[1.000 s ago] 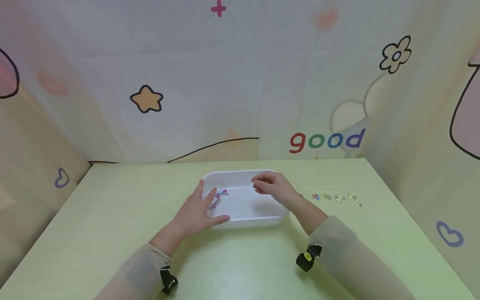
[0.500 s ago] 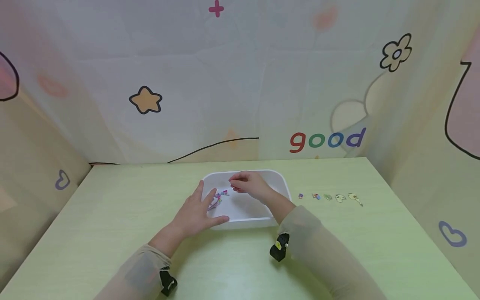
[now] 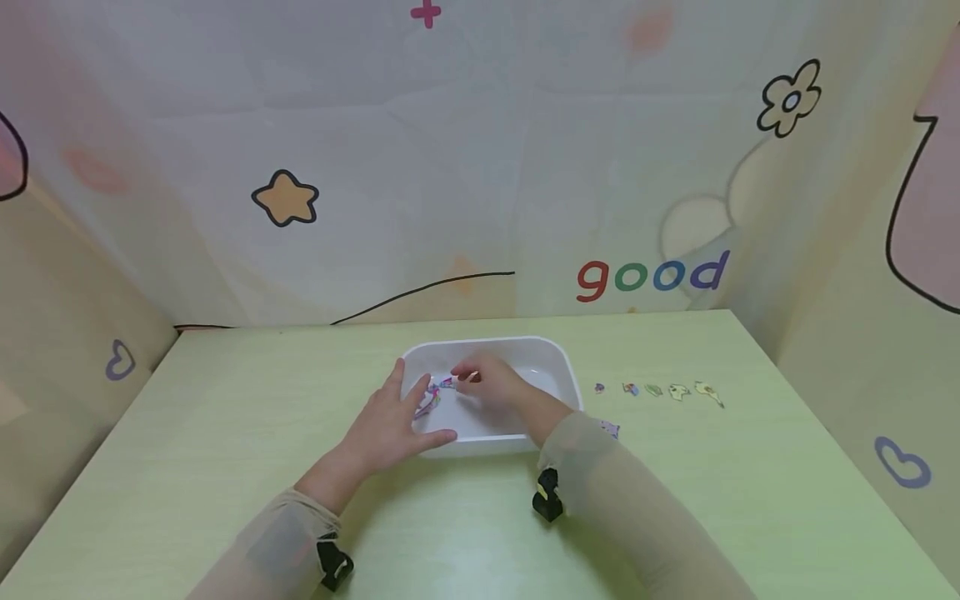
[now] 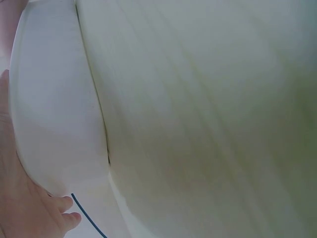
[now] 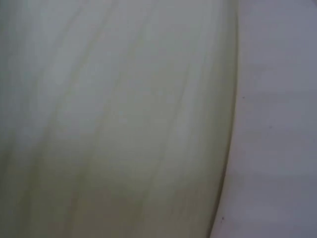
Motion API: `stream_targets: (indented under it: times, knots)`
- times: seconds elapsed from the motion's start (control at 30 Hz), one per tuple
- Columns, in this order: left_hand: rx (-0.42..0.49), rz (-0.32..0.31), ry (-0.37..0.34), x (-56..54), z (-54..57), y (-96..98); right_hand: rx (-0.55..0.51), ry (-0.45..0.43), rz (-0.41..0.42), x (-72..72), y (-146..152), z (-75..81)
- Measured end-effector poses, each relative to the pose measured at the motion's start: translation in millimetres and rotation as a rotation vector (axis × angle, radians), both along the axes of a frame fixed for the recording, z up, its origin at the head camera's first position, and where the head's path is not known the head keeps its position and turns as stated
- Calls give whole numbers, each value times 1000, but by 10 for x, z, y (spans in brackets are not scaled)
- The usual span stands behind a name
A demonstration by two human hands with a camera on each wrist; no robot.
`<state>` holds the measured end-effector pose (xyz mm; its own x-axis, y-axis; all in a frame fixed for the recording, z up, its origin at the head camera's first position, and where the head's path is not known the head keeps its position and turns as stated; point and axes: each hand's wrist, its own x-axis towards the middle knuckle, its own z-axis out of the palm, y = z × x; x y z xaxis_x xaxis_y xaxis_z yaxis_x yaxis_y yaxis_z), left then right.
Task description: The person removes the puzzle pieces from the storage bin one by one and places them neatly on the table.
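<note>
A white plastic tray stands mid-table. My left hand rests against its left end with fingers spread, thumb along the near rim. In the left wrist view, that hand lies along the tray wall. Small colourful flat cut-outs lie inside the tray's left part, partly behind the left fingers. My right hand reaches over the near rim into the tray, fingers bent downward, fingertips right beside the cut-outs. I cannot tell whether it pinches one. The right wrist view misses the hand, showing tabletop and a pale surface.
Several small flat cut-outs lie in a row right of the tray, a yellowish one at the far end. A purple cut-out pokes out beside the right sleeve. Printed cloth hangs behind the table.
My right hand has moved left across the tray and lowered to the colourful cut-outs. The purple cut-out beside the sleeve has come into view. My left hand stays in place.
</note>
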<state>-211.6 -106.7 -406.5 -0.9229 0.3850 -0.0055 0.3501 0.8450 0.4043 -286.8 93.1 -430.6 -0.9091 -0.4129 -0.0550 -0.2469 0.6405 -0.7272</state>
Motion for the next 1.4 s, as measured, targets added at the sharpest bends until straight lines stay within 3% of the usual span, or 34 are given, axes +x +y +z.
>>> stream_targets:
  times: [0.27, 0.5, 0.7, 0.9, 1.13, 1.4]
  knots:
    - [7, -13, 26, 10, 14, -4, 269, 105, 167, 134, -48, 46]
    - [17, -13, 22, 14, -1, 3, 252, 110, 120, 126, -52, 47]
    - [10, -18, 22, 12, -5, 3, 340, 107, 152, 108, -64, 38]
    - [28, -16, 18, 2, -19, 19, 274, 121, 136, 98, -40, 29]
    - [25, -8, -4, 11, 10, -10, 269, 122, 122, 124, -72, 69]
    - [16, 6, -20, 13, 29, -5, 76, -79, -20, 105, 51, 135]
